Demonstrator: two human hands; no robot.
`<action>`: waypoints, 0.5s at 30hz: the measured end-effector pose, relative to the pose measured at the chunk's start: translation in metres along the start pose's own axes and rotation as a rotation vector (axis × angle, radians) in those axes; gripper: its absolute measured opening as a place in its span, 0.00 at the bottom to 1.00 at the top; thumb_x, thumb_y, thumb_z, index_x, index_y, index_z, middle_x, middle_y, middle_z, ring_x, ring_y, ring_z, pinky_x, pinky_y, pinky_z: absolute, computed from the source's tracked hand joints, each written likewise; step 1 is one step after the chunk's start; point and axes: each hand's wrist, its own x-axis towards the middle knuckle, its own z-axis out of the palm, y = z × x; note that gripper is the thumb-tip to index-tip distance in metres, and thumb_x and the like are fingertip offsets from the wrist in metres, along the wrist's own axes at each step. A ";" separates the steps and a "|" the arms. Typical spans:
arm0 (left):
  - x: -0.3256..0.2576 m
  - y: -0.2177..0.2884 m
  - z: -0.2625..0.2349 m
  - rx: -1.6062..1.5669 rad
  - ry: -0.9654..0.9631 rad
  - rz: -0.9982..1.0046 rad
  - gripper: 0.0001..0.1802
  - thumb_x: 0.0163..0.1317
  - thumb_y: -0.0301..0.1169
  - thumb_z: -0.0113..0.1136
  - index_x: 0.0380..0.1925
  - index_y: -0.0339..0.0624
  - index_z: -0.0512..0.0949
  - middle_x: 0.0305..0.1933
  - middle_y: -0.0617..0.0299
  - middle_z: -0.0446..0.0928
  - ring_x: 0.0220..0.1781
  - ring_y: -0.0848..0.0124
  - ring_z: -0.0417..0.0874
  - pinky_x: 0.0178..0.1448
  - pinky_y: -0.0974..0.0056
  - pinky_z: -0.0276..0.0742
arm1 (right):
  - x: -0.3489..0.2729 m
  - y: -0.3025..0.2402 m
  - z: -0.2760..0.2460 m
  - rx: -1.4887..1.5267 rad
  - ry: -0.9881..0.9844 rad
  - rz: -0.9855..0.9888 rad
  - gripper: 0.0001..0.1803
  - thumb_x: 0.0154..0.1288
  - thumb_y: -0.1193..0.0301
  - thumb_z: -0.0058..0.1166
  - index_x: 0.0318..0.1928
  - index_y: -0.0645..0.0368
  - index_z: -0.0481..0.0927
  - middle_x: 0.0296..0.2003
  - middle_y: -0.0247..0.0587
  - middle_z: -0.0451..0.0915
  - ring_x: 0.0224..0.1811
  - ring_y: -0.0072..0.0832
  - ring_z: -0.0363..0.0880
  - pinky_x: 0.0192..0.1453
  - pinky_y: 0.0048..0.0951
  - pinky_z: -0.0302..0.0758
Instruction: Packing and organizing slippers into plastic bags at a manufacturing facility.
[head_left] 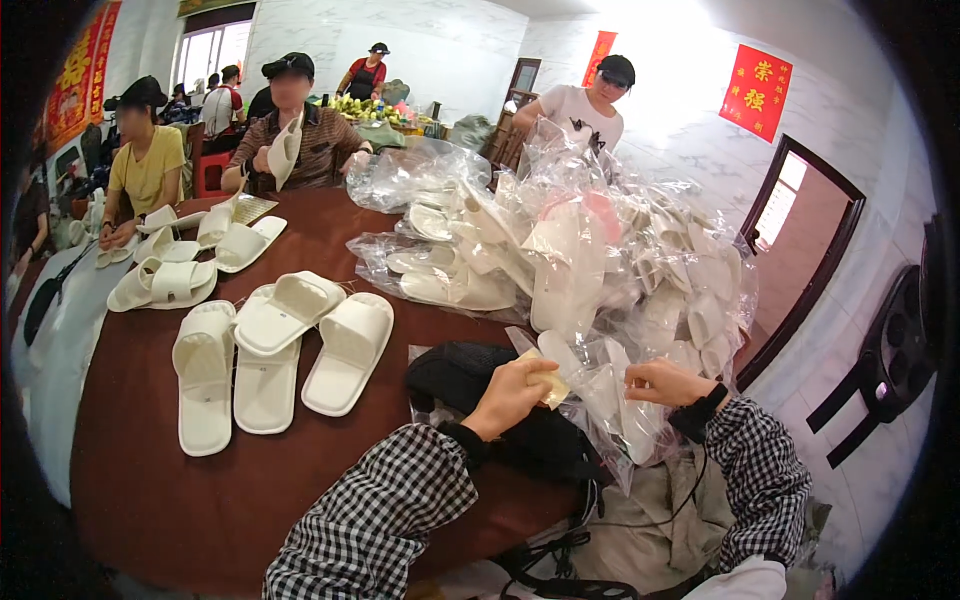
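Observation:
My left hand is closed around a small pale yellow flat piece, perhaps folded paper or cloth. Beneath that hand and wrist lies a black fabric item, partly covered. My right hand is closed in a pinch beside a clear plastic bag with white slippers in it. What the right fingertips hold, if anything, cannot be made out. Ahead of both hands rises a big heap of bagged white slippers. Loose white open-toe slippers lie to the left, one resting across others.
The dark red-brown table has a curved edge. Across it, a person in a striped shirt holds up a slipper; others sit or stand around. Beige fabric and black cords lie near my right arm. A dark-framed doorway is at right.

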 end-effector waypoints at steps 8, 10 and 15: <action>0.005 -0.001 0.007 0.070 -0.116 -0.014 0.17 0.63 0.31 0.58 0.49 0.33 0.79 0.45 0.54 0.82 0.44 0.72 0.82 0.50 0.66 0.77 | 0.014 0.026 -0.029 1.112 0.485 0.342 0.11 0.65 0.70 0.58 0.46 0.59 0.78 0.28 0.31 0.76 0.26 0.14 0.72 0.23 0.18 0.65; 0.008 -0.010 0.002 0.154 -0.103 0.001 0.25 0.71 0.47 0.49 0.49 0.33 0.80 0.44 0.56 0.82 0.44 0.71 0.81 0.52 0.65 0.76 | 0.022 0.019 -0.032 1.247 0.471 0.300 0.14 0.66 0.72 0.56 0.51 0.62 0.77 0.34 0.34 0.77 0.29 0.16 0.74 0.25 0.18 0.68; -0.001 0.018 -0.006 -0.287 -0.105 -0.317 0.51 0.68 0.70 0.26 0.50 0.30 0.80 0.48 0.53 0.80 0.48 0.66 0.79 0.49 0.66 0.76 | 0.042 0.000 -0.012 1.539 0.531 0.278 0.15 0.68 0.75 0.55 0.53 0.63 0.72 0.38 0.37 0.78 0.36 0.21 0.78 0.35 0.19 0.77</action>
